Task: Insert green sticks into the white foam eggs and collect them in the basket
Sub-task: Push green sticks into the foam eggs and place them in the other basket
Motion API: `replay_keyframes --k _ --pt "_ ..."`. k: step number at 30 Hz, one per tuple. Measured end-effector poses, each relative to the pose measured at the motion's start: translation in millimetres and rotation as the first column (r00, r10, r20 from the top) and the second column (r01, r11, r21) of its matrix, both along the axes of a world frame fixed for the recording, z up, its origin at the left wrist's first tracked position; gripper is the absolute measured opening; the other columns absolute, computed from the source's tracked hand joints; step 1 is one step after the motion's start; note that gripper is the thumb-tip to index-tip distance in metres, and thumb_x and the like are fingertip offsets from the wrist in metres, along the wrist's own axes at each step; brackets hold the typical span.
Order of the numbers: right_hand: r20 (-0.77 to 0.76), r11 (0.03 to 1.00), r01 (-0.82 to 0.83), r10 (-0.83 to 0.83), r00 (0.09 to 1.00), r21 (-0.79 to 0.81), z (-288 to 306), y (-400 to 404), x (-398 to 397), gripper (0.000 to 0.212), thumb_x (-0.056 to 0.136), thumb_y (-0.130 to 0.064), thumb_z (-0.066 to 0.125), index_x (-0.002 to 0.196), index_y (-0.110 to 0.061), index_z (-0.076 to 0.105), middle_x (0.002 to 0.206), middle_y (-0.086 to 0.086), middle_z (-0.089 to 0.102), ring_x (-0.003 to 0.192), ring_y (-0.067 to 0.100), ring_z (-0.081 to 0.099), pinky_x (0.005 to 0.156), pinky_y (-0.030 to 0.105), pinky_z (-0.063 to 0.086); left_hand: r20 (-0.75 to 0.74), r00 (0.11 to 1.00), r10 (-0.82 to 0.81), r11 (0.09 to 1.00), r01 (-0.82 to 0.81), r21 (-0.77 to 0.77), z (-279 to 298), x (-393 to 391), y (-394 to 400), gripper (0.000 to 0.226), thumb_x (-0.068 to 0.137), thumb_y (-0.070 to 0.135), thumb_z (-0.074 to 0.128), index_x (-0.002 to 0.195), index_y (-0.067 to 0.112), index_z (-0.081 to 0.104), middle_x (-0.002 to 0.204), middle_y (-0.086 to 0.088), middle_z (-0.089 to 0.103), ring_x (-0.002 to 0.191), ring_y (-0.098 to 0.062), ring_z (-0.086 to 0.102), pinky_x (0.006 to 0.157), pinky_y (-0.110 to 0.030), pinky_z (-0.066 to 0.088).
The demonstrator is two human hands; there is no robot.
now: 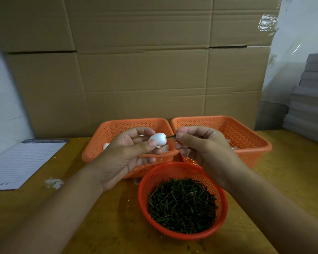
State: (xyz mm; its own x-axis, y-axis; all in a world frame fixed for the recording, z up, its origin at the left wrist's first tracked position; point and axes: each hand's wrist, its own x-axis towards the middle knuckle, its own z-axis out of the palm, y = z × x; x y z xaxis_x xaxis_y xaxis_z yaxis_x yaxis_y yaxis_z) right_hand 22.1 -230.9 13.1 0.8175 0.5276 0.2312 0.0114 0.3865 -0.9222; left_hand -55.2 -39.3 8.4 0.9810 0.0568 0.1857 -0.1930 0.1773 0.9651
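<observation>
Fingers of the left hand [128, 153] are curled round a white foam egg [157, 138], with the thumb pressed on its near side and the fingertips behind it. The right hand [200, 147] pinches a green stick [171, 136] between thumb and first finger; the other fingers are folded in. The free end of the stick touches the right end of the egg, and how deep it sits cannot be told. Both hands are raised above the wooden table [99, 226].

Behind the left hand stands the left orange basket [121, 125], and a few white eggs [105, 146] show inside it, mostly hidden by the hand. Just beside it, to the right, stands the right orange basket [246, 136]; the right hand covers part of its inside, so what lies there is not clear. In front of both, near the middle of the table, a round red basket [145, 187] is filled with many short green sticks [182, 204]; the right wrist covers its right rim.

Near the left edge of the table lies a lined paper pad [20, 162]; its dark header has writing, too blurred to read. Small white crumbs [54, 182] lie beside the pad. Large brown cardboard sheets [136, 61] stand along the far edge, and grey flat boards [308, 99] are stacked at the far right corner.
</observation>
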Motion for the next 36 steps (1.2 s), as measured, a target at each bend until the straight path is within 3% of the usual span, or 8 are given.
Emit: replay_keyframes --k 7,13,18,25,36 --pt "0.035 0.999 0.009 -0.008 0.999 -0.045 -3 3 -2 0.017 0.066 -0.017 0.077 0.082 -0.010 0.075 0.075 0.008 0.073 0.065 0.012 0.068 0.057 0.019 0.053 0.004 1.000 -0.018 1.000 0.017 0.013 -1 0 -1 0.031 0.070 0.023 0.084 0.098 0.023 0.073 0.107 -0.011 0.074 0.092 -0.019 0.072 0.070 -0.027 0.058" --pt "0.112 0.989 0.060 -0.045 0.993 -0.139 -5 3 -5 0.004 0.075 -0.017 0.078 0.078 -0.017 0.078 0.077 0.004 0.073 0.068 0.010 0.066 0.054 0.020 0.050 0.007 1.000 -0.010 1.000 0.010 0.015 -3 1 -1 0.036 0.070 0.023 0.084 0.103 0.020 0.070 0.107 -0.011 0.074 0.090 -0.018 0.072 0.070 -0.026 0.057" --pt "0.124 0.985 0.083 -0.064 0.990 -0.151 -5 3 -8 0.021 0.066 -0.029 0.078 0.082 -0.015 0.078 0.081 0.009 0.073 0.069 0.010 0.065 0.054 0.021 0.048 0.009 1.000 -0.001 1.000 0.001 0.019 -4 1 -3 0.041 0.070 0.024 0.083 0.106 0.016 0.067 0.105 -0.012 0.075 0.089 -0.017 0.072 0.070 -0.025 0.057" --pt "0.126 0.981 0.095 -0.075 0.989 -0.168 -7 2 -7 0.004 0.084 -0.017 0.075 0.086 -0.014 0.076 0.083 0.010 0.073 0.071 0.011 0.065 0.056 0.021 0.048 0.023 1.000 0.014 0.999 -0.014 0.029 -5 1 -4 0.038 0.077 0.021 0.082 0.110 0.013 0.064 0.106 -0.013 0.074 0.088 -0.018 0.072 0.069 -0.026 0.057" --pt "0.105 0.978 0.122 -0.105 0.989 -0.167 -13 7 -7 0.009 0.090 -0.018 0.070 0.084 -0.014 0.075 0.077 0.000 0.072 0.067 0.006 0.064 0.051 0.018 0.046 0.063 0.997 0.052 0.997 -0.055 0.062 -7 2 -10 0.037 0.074 0.020 0.077 0.108 0.013 0.063 0.095 -0.009 0.077 0.080 -0.016 0.073 0.066 -0.023 0.057"
